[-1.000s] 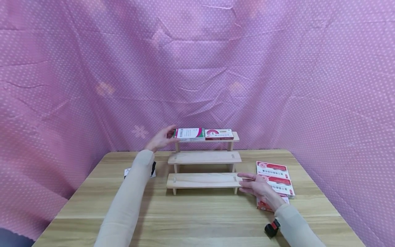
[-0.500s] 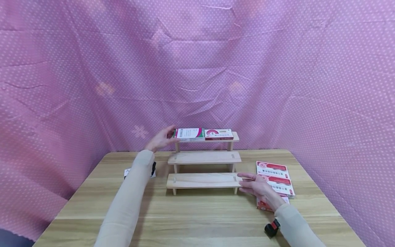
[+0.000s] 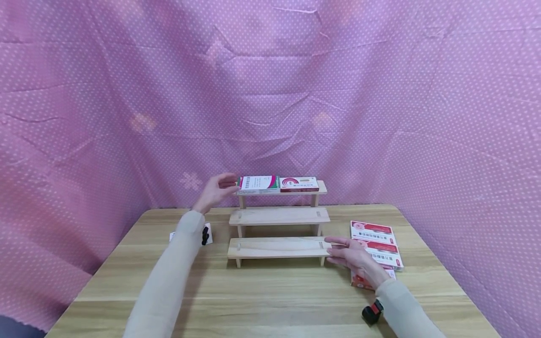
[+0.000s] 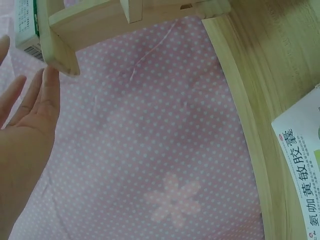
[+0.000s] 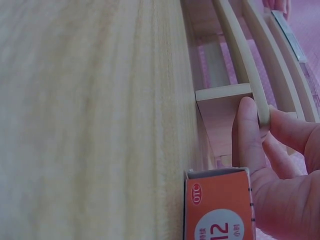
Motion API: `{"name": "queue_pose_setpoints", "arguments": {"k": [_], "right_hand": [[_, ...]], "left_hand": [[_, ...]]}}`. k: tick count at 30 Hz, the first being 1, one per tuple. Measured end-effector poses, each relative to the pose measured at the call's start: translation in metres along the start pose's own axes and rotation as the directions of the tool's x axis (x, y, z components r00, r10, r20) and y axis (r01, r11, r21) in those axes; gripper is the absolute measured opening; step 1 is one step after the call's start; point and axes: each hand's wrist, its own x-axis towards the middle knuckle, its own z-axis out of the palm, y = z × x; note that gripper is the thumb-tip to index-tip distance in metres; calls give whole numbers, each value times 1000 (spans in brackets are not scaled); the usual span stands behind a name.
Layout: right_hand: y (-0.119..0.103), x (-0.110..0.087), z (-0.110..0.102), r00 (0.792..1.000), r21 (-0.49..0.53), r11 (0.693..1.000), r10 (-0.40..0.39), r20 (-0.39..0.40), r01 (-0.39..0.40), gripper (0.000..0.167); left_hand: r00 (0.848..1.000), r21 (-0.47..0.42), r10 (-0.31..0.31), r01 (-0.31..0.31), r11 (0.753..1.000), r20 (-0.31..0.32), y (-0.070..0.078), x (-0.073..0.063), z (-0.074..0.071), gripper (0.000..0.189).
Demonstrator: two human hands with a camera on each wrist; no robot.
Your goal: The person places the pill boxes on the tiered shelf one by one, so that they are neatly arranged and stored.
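Holding the right end of the lowest board (image 3: 276, 247) with our right hand (image 3: 357, 260): grip clamped on the wood, digits on both faces of the board per the right wrist view. Board is part of a three-tier wooden stand (image 3: 279, 215), upright on the wooden surface (image 3: 270, 300).

Our left hand (image 3: 214, 191) is at the left end of the top tier (image 3: 322, 188). Grip apart, fingers extended, nothing in it; we can't tell if the fingertips touch.

Just beside those fingers we have a white box with green and magenta trim (image 3: 258, 182), flat on the top tier. Next to it on the right, also flat: a white and dark-red box (image 3: 299, 183).

Right of the stand we see red-and-white boxes (image 3: 384, 255) on the surface, plus an orange-red box (image 5: 217, 205) just beside our right hand, marked OTC and 12. On the left we have a white box (image 4: 305, 160) with black print, partly covered by our wrist in the head view. Pink dotted cloth (image 3: 270, 103) hangs behind.
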Motion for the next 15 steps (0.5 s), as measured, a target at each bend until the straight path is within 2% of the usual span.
{"name": "queue_pose_setpoints", "arguments": {"k": [3, 6, 11, 15], "right_hand": [[-1, 0, 2, 1000, 1, 1000, 7, -7, -7, 46], [-1, 0, 3, 1000, 1, 1000, 13, -8, -13, 45], [0, -1, 3, 1000, -10, 1000, 3, 4, -3, 47], [-1, -2, 2, 1000, -12, 1000, -3, 13, 3, 49]], "left_hand": [[1000, 26, -2, 2, 1000, -28, -2, -7, -6, 48], [1000, 38, 2, -1, 999, -26, -4, -17, -11, 42], [1000, 9, 17, -17, 1000, -5, -9, -31, -19, 41], [1000, 11, -1, 1, 1000, 8, -14, -41, -25, 41]]}}
